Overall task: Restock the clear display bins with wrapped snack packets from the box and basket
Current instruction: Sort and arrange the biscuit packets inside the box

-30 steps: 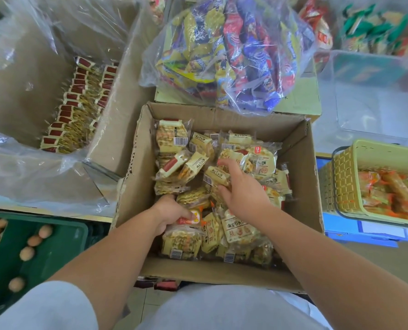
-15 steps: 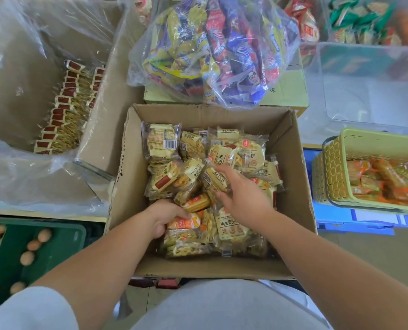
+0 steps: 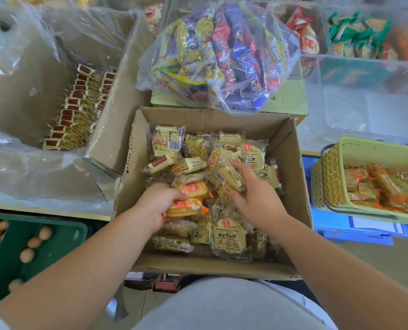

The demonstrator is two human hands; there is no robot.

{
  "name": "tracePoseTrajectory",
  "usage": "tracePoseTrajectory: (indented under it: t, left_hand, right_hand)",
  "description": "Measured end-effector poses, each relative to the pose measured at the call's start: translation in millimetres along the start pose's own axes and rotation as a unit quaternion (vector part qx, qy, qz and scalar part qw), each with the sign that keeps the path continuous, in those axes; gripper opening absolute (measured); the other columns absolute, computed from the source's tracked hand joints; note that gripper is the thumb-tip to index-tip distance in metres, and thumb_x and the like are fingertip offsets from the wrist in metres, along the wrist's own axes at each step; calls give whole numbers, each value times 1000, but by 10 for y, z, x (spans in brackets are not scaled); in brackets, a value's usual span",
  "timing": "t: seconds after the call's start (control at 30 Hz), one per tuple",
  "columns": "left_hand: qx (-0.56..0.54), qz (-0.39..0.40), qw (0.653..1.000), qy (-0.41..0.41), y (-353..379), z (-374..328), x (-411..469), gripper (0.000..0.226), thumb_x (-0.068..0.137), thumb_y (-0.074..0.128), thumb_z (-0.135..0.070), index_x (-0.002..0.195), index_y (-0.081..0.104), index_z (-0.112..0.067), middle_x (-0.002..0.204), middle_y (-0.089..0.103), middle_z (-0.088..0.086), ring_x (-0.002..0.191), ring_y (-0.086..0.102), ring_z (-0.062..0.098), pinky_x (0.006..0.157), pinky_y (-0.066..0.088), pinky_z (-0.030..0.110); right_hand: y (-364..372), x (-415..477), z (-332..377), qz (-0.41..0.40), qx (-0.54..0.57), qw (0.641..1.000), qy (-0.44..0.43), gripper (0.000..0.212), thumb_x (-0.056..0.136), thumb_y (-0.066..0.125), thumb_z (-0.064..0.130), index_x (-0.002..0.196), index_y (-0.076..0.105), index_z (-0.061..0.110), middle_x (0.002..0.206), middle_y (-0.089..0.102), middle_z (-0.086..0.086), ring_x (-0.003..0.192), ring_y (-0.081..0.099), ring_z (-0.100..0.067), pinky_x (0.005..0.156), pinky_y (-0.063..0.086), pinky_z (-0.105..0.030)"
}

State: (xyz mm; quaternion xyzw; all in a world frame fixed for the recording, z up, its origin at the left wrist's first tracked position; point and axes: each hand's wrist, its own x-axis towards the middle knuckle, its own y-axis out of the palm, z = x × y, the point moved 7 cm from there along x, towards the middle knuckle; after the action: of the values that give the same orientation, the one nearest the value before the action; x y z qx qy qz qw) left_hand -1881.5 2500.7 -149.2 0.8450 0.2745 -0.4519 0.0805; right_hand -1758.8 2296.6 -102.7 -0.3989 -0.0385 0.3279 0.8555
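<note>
Gathering from the open cardboard box: both forearms reach in over its near wall, and the wrapped snack packets, the task's goods, are still inside it. The clear display bin stands at the far right, well apart from the hands. The green lattice basket of orange-wrapped sticks sits just beside the box on the right, untouched. The left hand is curled round an orange packet. A second orange packet lies just above it and touches the fingers; whether the grip includes it cannot be told. A second ago this hand was buried lower in the pile with only a sliver of orange showing, so the handful has been drawn up and clear. The right hand, then spread flat over the heap, now pinches a pale yellow barcoded packet between thumb and fingers. The hands are near each other but apart, each clamped on its own packet. Judged from this, collection is under way and no transfer to the bin has begun. The gripped orange packet's long axis runs across the box, its free crimped end pointing right toward the other hand. The yellow packet lies on a diagonal, apparently far-left to near-right, printed face up and barcode end leftward.
</note>
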Motion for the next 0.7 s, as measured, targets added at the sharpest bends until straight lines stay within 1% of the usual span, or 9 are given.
tracePoseTrajectory:
  t: [0.1, 0.2, 0.23, 0.3, 0.37, 0.47, 0.53, 0.6, 0.7]
  left_hand:
    - [3, 6, 997, 81, -202, -140, -216, 61, 82, 76, 5, 137, 62, -19, 107, 77, 2, 82, 79, 19, 62, 61, 32]
    - [-1, -36, 982, 187, -476, -275, -411, 53, 86, 75, 2, 119, 70, -39, 117, 74, 1, 90, 76, 12, 66, 60, 27]
    - [-6, -59, 973, 222, -574, -316, -482, 51, 87, 76, 1, 111, 71, -44, 114, 74, -1, 89, 75, 10, 64, 59, 23]
    - [-5, -99, 954, 283, -728, -364, -594, 51, 88, 76, -3, 106, 70, -51, 111, 73, -9, 93, 73, 6, 64, 58, 19]
    - [3, -128, 937, 326, -824, -365, -674, 54, 88, 77, -6, 107, 68, -56, 110, 72, -14, 97, 70, 2, 68, 58, 19]
    - [-3, -171, 921, 350, -956, -273, -720, 54, 87, 77, -10, 110, 66, -58, 109, 72, -16, 98, 69, 1, 70, 59, 20]
    - [-21, -196, 914, 355, -1044, -192, -741, 50, 84, 77, -18, 112, 65, -58, 113, 71, -13, 99, 69, 3, 73, 59, 22]
    - [-76, -203, 909, 357, -1113, -111, -759, 46, 78, 75, -24, 110, 67, -57, 109, 74, -10, 97, 71, 4, 72, 59, 22]
    - [-153, -199, 899, 359, -1159, -28, -776, 45, 77, 76, -20, 107, 71, -54, 102, 77, -13, 93, 72, 4, 72, 58, 19]
  right_hand:
    - [-56, -17, -37, 8, 9, 1000, 6, 64, 92, 61, 20, 141, 33, 49, 57, 63, 0, 42, 56, -11, 35, 44, -26]
    - [31, -25, 31, 60, -34, 997, -15, 58, 90, 60, 21, 138, 39, 46, 66, 66, 5, 43, 56, -6, 37, 45, -22]
    - [64, -32, 81, 69, -74, 995, -26, 58, 91, 60, 22, 139, 39, 46, 80, 68, 9, 51, 60, -3, 44, 49, -21]
    - [104, -23, 203, 42, -235, 968, -72, 60, 89, 65, 23, 141, 41, 42, 119, 60, 5, 98, 64, -8, 79, 59, -32]
    - [178, -17, 441, 3, -385, 910, -151, 57, 80, 75, 22, 133, 55, 32, 130, 56, -3, 120, 53, -27, 101, 48, -47]
    - [538, -77, 788, 71, -374, 880, -285, 10, 86, 67, 26, 95, 68, 23, 96, 63, 3, 94, 55, -21, 90, 51, -39]
    - [917, -95, 793, 228, -317, 884, -257, 19, 94, 53, 22, 77, 61, 17, 76, 59, 4, 75, 56, -17, 72, 58, -36]
    - [1254, -77, 687, 340, -303, 875, -163, 20, 93, 51, 13, 77, 61, 12, 73, 61, -2, 68, 61, -19, 61, 59, -36]
    - [1522, 45, 607, 349, -312, 876, -115, 15, 95, 52, 9, 91, 66, 8, 87, 67, -8, 78, 66, -24, 59, 56, -33]
